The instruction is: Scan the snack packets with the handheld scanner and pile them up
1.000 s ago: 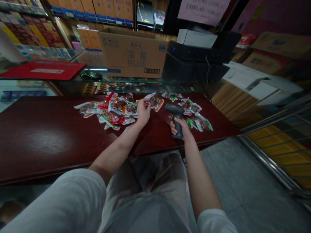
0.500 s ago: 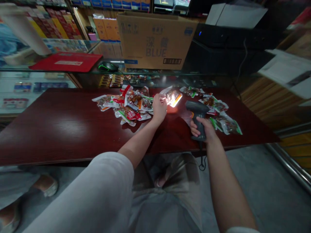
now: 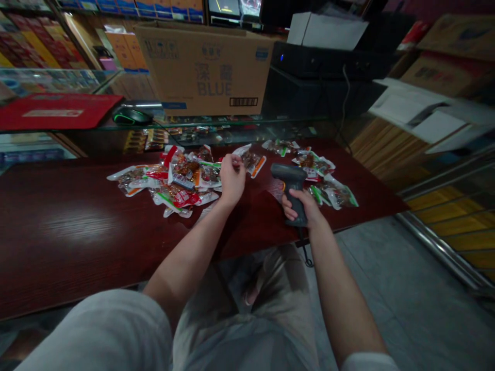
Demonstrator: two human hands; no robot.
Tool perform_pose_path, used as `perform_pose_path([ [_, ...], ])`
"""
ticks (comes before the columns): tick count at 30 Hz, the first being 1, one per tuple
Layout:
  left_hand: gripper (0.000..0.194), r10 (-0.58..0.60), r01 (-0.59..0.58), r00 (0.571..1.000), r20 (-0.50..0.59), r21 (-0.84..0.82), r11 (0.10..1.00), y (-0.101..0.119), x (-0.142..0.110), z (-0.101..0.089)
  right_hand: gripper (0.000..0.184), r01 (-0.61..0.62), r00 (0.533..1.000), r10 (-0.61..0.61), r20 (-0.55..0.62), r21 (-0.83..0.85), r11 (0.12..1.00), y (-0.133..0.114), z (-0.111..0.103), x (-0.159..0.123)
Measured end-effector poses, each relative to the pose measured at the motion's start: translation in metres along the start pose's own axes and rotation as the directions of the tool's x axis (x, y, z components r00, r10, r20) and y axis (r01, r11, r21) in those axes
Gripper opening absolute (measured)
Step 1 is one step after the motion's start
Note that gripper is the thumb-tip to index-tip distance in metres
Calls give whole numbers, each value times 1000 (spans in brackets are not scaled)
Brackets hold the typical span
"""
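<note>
My left hand (image 3: pixel 232 180) pinches the corner of a clear snack packet (image 3: pixel 252 162) with an orange stripe, at the edge of a heap of similar packets (image 3: pixel 181 180). My right hand (image 3: pixel 299 206) grips a grey handheld barcode scanner (image 3: pixel 290 178) by its handle, with the head pointing left. More packets (image 3: pixel 332 193) lie just beyond the scanner. All of them rest on a dark red wooden table (image 3: pixel 77 242).
A cardboard box (image 3: pixel 201 67) printed BLUE stands on a glass counter (image 3: pixel 232 123) behind the table, beside a black computer mouse (image 3: pixel 131 116) and a red mat (image 3: pixel 58 111). The scanner's cable hangs past the table's near edge. A metal rail (image 3: pixel 441 247) runs along the floor at right.
The view swung right and back. A bright glare on the packet half a second ago is gone. Both hands keep the same hold.
</note>
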State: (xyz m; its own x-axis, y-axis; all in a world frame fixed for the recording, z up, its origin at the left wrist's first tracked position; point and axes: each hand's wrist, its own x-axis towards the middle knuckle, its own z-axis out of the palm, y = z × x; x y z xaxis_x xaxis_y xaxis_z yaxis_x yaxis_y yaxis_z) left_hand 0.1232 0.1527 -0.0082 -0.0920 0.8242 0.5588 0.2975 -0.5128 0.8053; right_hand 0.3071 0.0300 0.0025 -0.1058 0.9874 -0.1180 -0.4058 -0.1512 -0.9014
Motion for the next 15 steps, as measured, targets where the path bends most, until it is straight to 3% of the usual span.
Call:
perform_pose_path([
  [5, 15, 127, -143, 986, 109, 156, 977, 5, 9, -13, 34, 57, 998, -58, -30, -11, 998, 2, 3, -1],
  [9, 21, 26, -98, 983, 181, 403, 910, 5, 15, -30, 40, 107, 993, -107, -48, -6, 994, 0, 2, -4],
  [12, 25, -31, -77, 986, 165, 613, 786, 7, 16, -41, 39, 177, 980, -176, -90, -7, 984, -11, -13, -11],
  [15, 32, -8, -70, 993, 114, 665, 743, 15, 13, -42, 34, 255, 954, -254, -158, -12, 967, -30, -40, -22],
])
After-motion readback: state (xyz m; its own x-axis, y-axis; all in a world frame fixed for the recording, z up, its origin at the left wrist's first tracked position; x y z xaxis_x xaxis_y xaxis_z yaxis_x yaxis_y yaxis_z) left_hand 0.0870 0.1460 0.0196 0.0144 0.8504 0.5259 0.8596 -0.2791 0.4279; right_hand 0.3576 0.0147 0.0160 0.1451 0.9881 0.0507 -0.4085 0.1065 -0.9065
